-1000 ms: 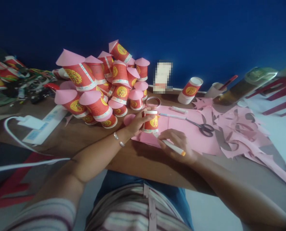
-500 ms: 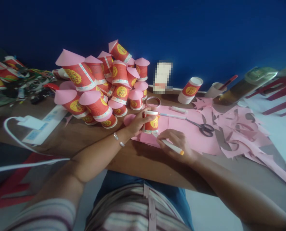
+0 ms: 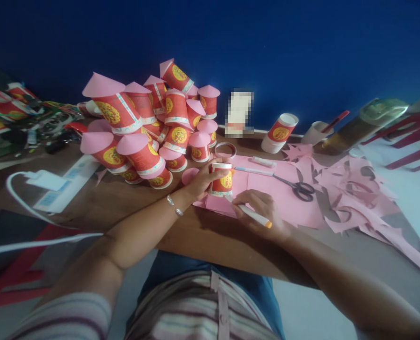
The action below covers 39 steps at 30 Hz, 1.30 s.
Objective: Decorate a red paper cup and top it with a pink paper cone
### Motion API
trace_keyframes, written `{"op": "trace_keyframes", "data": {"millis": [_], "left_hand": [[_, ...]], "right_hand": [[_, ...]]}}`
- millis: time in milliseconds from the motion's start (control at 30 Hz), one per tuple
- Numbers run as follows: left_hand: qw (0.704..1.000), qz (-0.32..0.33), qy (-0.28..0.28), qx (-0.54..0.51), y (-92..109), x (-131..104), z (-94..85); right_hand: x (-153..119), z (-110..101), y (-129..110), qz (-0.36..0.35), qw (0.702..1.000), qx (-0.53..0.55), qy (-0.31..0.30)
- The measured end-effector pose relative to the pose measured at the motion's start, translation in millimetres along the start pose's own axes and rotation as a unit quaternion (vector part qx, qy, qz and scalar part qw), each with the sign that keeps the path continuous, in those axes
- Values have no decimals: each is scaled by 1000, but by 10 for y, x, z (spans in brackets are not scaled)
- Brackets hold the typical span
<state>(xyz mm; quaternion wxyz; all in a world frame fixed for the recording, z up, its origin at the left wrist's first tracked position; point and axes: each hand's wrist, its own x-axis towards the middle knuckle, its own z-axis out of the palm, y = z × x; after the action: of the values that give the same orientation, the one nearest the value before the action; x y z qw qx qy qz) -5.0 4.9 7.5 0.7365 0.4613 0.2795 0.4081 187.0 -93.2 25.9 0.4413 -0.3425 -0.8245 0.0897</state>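
Note:
My left hand (image 3: 201, 182) is closed round a red paper cup (image 3: 221, 182) with a yellow round emblem and a white rim at the top. A small orange spot shows at the cup's right edge; I cannot make out what it is. A white marker (image 3: 254, 216) with an orange end sits in my right hand (image 3: 261, 208), its front end pointing at the cup's base. Pink paper sheets (image 3: 284, 208) lie under both hands. Just beyond them are scissors (image 3: 302, 190) and a brown tape roll (image 3: 225, 150).
Red cups with pink cone roofs (image 3: 128, 156) are piled at the left. A white power strip (image 3: 66, 184) with a plugged-in cable lies nearer. Stacked cups (image 3: 280, 132), a bottle (image 3: 365, 125) and pink paper scraps (image 3: 351, 189) are on the right. A blue wall (image 3: 302, 56) rises behind.
My right hand and the marker have shifted very slightly to the right. My left hand and the cup look the same.

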Motion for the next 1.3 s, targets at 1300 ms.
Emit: {"op": "trace_keyframes", "data": {"millis": [1300], "left_hand": [[998, 2, -30, -53, 21, 1, -12]], "right_hand": [[28, -48, -41, -25, 1000, 15, 9]]}}
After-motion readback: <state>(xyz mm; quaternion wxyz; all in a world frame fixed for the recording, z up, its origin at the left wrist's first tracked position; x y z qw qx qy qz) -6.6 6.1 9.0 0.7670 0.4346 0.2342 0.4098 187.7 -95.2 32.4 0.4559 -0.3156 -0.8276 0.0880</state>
